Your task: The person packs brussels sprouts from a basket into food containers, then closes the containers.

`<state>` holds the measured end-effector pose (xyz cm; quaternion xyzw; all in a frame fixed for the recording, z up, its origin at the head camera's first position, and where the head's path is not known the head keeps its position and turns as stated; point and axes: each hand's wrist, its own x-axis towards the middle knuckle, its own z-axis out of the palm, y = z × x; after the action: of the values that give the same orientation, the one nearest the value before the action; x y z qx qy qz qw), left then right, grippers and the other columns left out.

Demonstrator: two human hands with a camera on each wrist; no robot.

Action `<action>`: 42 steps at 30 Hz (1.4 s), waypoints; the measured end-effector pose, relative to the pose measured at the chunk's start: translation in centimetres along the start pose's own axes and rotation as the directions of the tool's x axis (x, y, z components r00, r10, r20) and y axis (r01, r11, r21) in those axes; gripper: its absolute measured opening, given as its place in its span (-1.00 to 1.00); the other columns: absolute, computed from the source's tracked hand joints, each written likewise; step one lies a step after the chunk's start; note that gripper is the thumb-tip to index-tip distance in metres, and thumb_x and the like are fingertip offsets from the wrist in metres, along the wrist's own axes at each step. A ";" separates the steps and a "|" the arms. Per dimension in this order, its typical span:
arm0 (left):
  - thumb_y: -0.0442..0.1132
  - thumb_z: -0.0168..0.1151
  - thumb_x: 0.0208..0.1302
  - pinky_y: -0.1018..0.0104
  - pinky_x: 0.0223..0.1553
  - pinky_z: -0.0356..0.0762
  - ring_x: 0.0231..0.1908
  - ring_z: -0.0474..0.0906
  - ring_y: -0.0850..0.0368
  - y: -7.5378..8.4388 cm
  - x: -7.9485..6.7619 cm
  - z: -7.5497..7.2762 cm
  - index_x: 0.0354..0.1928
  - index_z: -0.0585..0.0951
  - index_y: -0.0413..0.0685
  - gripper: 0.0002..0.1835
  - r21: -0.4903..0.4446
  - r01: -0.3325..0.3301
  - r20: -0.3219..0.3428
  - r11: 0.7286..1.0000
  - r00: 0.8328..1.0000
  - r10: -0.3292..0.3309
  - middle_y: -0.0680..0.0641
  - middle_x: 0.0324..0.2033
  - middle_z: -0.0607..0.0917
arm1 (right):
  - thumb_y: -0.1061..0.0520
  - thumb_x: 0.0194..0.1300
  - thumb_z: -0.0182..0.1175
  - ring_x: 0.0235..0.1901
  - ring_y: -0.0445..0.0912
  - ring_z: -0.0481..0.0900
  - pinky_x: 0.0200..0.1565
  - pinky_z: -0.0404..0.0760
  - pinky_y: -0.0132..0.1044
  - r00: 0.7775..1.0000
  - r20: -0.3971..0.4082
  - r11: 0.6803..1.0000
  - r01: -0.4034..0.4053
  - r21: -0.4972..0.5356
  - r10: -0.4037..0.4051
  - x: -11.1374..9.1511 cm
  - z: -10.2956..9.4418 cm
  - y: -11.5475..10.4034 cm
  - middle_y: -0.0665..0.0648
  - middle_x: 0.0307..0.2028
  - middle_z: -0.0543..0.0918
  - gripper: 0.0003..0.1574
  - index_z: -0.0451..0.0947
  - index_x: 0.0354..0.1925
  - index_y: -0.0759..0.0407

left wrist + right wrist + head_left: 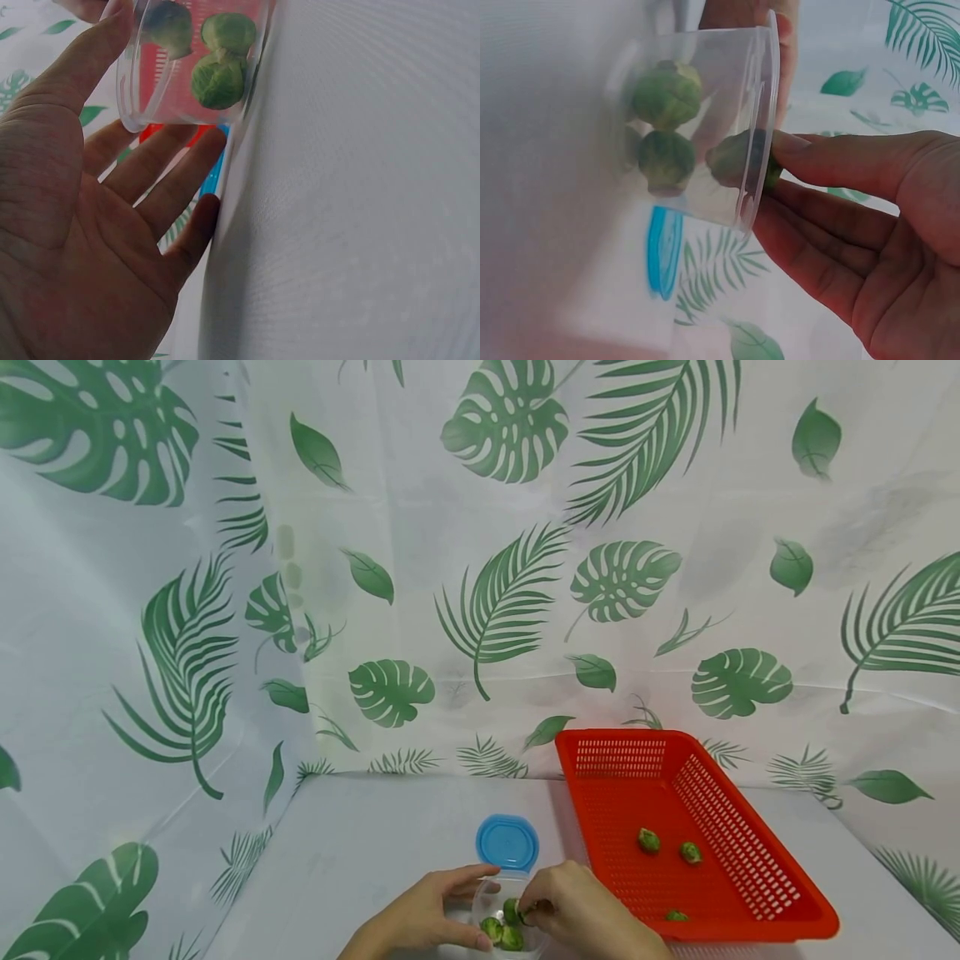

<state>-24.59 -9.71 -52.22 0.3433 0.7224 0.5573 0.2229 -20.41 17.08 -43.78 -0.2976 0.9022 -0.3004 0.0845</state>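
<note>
A clear plastic tub [487, 906] stands on the white tabletop, with two green Brussels sprouts [666, 124] lying at its bottom. My left hand [427, 910] holds the tub's side, thumb on the near side and fingers spread round the far side. At the tub's mouth, my right hand [573, 906] pinches a third Brussels sprout [731, 159] between thumb and fingertips. That sprout is partly inside the rim, above the other two. Right behind the tub lies a blue lid [507, 842].
To the right, a red perforated plastic basket [750, 929] holds a few loose sprouts [648, 841], one partly hidden by its near wall. White sheeting [405, 610] printed with green leaves hangs behind and along the left side of the table [360, 835].
</note>
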 end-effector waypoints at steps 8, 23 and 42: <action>-0.07 0.52 0.27 0.39 0.25 0.52 0.31 0.59 0.14 0.1 0.0 0.1 0.56 0.37 0.20 -0.16 0.016 0.010 -0.010 1.000 1.000 -0.010 -0.05 0.33 0.65 | 0.17 0.23 0.50 -0.38 -0.45 0.60 -0.19 0.75 -0.39 0.999 0.024 0.999 -0.039 -0.020 0.039 0.0 0.2 -0.1 -0.24 -0.37 0.79 -0.85 0.88 -0.19 -0.01; -0.05 0.52 0.27 0.37 0.27 0.51 0.30 0.58 0.21 -0.2 0.1 0.1 0.56 0.37 0.23 -0.16 0.018 0.035 -0.018 0.999 0.999 -0.035 0.01 0.32 0.65 | 0.17 0.21 0.52 -0.37 -0.46 0.59 -0.19 0.72 -0.45 1.000 0.024 0.998 -0.013 -0.056 0.014 0.1 0.6 0.1 -0.17 -0.35 0.81 -0.84 0.88 -0.21 -0.04; -0.06 0.51 0.28 0.38 0.24 0.55 0.30 0.59 0.20 -0.3 0.0 0.1 0.55 0.37 0.23 -0.17 -0.015 0.049 -0.011 0.999 0.999 -0.049 0.00 0.33 0.65 | 0.18 0.23 0.51 -0.41 -0.46 0.56 -0.20 0.74 -0.43 0.998 0.044 0.997 -0.036 -0.067 0.039 0.2 0.7 0.1 -0.25 -0.38 0.76 -0.85 0.88 -0.23 -0.05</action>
<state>-24.63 -9.67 -52.50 0.3210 0.7277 0.5588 0.2349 -20.42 16.65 -44.33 -0.2902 0.9149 -0.2621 0.1007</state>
